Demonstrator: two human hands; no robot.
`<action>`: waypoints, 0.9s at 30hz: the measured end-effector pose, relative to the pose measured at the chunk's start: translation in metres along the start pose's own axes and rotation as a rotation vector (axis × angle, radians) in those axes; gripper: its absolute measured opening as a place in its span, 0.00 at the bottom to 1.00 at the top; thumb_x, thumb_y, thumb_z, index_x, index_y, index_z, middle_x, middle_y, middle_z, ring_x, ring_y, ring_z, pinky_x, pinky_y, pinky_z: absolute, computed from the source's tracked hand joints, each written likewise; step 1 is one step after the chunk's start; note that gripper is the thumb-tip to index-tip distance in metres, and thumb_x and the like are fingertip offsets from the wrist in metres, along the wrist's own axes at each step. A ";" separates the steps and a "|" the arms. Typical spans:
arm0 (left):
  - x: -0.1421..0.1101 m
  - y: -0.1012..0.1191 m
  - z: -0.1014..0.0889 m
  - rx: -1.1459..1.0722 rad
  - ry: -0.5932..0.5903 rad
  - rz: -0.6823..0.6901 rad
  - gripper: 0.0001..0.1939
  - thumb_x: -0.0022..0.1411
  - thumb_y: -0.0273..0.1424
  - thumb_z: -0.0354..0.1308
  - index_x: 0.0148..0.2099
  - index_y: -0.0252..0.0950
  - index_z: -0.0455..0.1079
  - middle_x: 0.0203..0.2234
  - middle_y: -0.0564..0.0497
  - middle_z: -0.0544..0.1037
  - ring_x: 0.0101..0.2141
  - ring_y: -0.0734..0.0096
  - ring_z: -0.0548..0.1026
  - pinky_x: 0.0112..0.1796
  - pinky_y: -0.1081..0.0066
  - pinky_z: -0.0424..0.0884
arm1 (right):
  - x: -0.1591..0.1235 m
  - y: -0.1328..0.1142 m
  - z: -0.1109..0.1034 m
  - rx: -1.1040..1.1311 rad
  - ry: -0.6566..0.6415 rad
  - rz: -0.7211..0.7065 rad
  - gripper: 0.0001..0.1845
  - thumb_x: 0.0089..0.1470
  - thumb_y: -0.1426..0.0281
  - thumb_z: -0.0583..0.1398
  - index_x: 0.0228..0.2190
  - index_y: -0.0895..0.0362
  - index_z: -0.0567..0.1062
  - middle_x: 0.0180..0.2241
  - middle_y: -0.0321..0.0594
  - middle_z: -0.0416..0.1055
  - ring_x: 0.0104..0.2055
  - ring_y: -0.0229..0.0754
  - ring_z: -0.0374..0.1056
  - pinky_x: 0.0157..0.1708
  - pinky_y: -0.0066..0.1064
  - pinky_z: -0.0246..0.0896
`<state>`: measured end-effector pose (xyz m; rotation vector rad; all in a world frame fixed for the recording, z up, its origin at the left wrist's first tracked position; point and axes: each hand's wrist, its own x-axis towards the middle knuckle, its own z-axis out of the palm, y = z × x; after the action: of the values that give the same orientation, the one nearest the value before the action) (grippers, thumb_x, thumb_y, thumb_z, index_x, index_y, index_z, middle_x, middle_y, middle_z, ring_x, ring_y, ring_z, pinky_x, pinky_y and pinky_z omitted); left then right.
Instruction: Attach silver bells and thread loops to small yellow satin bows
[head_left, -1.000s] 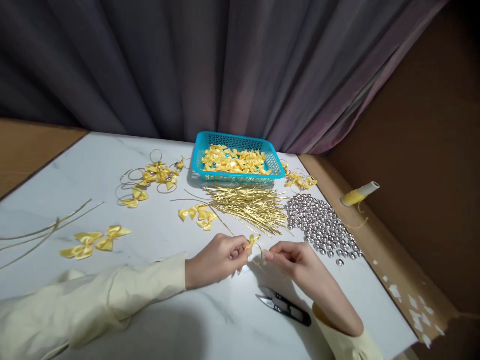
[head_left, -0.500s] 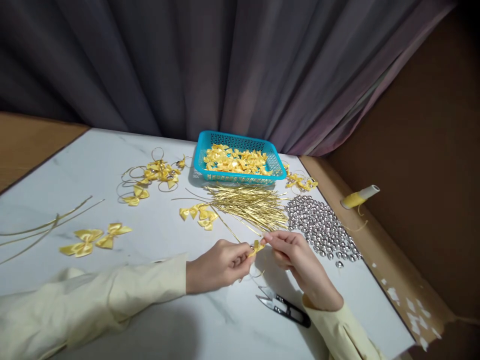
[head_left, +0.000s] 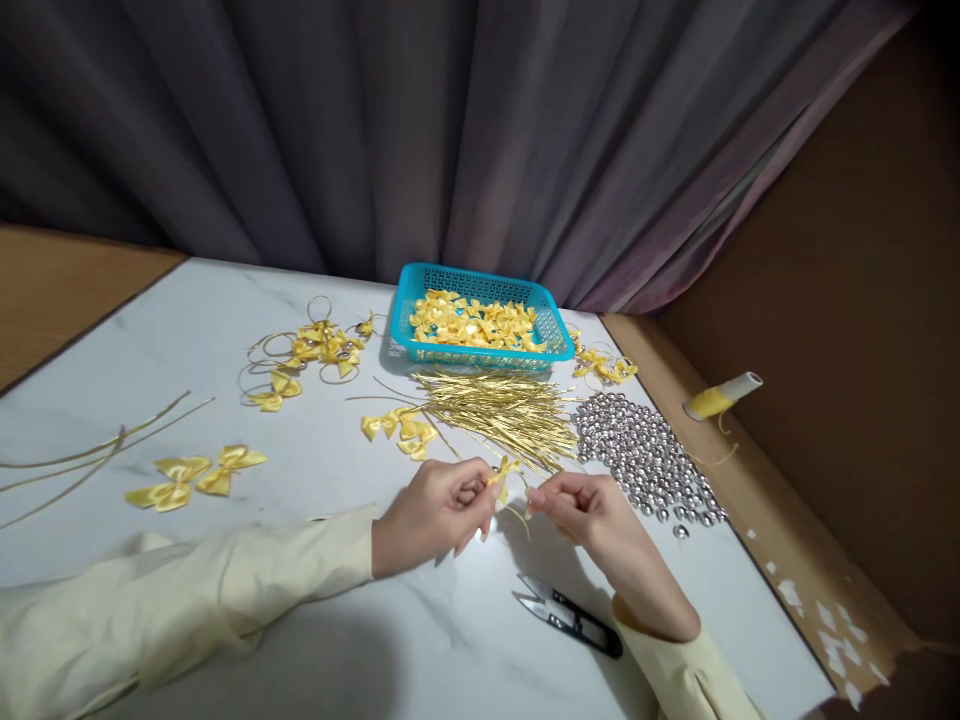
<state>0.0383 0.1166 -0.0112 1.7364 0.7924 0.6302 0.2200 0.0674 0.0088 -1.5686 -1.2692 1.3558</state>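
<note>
My left hand pinches a small yellow ribbon bow between thumb and fingers above the table. A thin gold cord runs from the bow and curves down. My right hand, closed, has its fingertips together on an end of the cord just right of the bow. Black-handled thread snips lie below the hands, blades pointing left. Behind the hands is a pile of cut gold cords, with loose yellow bows left of it. Silver beads are heaped to the right.
A blue basket of yellow bows stands at the back. Bows with cord loops lie in a cluster to its left and another to its right. Two bows sit at left by long cords. A thread spool stands at right.
My left hand has raised and turned the bow slightly. My right hand has moved a little down and right, apart from the bow, with the cord between them.
</note>
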 end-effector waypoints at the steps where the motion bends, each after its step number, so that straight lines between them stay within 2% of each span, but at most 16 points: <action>1: 0.000 -0.001 0.000 0.002 0.001 -0.002 0.13 0.60 0.33 0.47 0.26 0.33 0.63 0.12 0.57 0.68 0.10 0.84 0.61 0.12 0.83 0.59 | -0.001 -0.001 0.001 -0.046 -0.007 -0.009 0.19 0.47 0.58 0.59 0.19 0.62 0.68 0.14 0.27 0.46 0.17 0.29 0.40 0.17 0.26 0.33; 9: 0.001 -0.001 0.001 0.015 -0.014 0.010 0.13 0.61 0.32 0.46 0.25 0.34 0.61 0.11 0.59 0.66 0.11 0.82 0.65 0.15 0.83 0.62 | -0.009 -0.006 0.008 -0.215 -0.044 -0.109 0.19 0.51 0.59 0.55 0.18 0.61 0.68 0.15 0.30 0.50 0.18 0.30 0.43 0.17 0.25 0.37; 14: 0.001 -0.004 0.001 0.069 -0.071 0.047 0.12 0.61 0.31 0.46 0.26 0.34 0.61 0.11 0.59 0.66 0.10 0.83 0.64 0.14 0.83 0.61 | -0.013 -0.013 0.009 -0.123 -0.049 -0.121 0.19 0.50 0.59 0.56 0.19 0.61 0.69 0.15 0.30 0.51 0.19 0.30 0.43 0.17 0.25 0.37; 17: -0.001 -0.010 0.001 0.236 -0.141 0.201 0.09 0.61 0.27 0.45 0.29 0.34 0.62 0.13 0.59 0.66 0.12 0.82 0.64 0.15 0.82 0.60 | -0.011 -0.012 0.008 0.045 0.001 -0.082 0.18 0.48 0.58 0.59 0.21 0.61 0.70 0.14 0.28 0.47 0.17 0.30 0.40 0.17 0.25 0.34; 20: -0.003 -0.013 0.001 0.466 -0.129 0.456 0.08 0.60 0.24 0.45 0.31 0.34 0.63 0.15 0.56 0.68 0.15 0.79 0.66 0.18 0.79 0.61 | -0.006 -0.008 0.006 0.218 0.024 -0.057 0.16 0.47 0.60 0.60 0.23 0.62 0.72 0.13 0.26 0.44 0.17 0.29 0.37 0.17 0.25 0.32; 22: -0.004 -0.014 0.001 0.581 -0.107 0.565 0.08 0.60 0.23 0.45 0.32 0.33 0.64 0.17 0.55 0.70 0.16 0.77 0.67 0.20 0.77 0.62 | -0.003 -0.004 0.005 0.308 0.017 -0.044 0.15 0.48 0.61 0.61 0.24 0.62 0.72 0.13 0.25 0.43 0.16 0.28 0.37 0.17 0.25 0.31; 27: -0.006 -0.012 -0.001 0.648 -0.086 0.641 0.08 0.61 0.23 0.44 0.35 0.33 0.64 0.20 0.53 0.74 0.16 0.76 0.68 0.22 0.76 0.64 | 0.001 -0.001 0.002 0.402 -0.004 -0.003 0.14 0.47 0.63 0.61 0.23 0.62 0.72 0.11 0.24 0.42 0.15 0.28 0.35 0.16 0.26 0.29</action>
<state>0.0318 0.1151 -0.0224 2.6374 0.3755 0.7582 0.2177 0.0680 0.0089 -1.2831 -0.9267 1.5022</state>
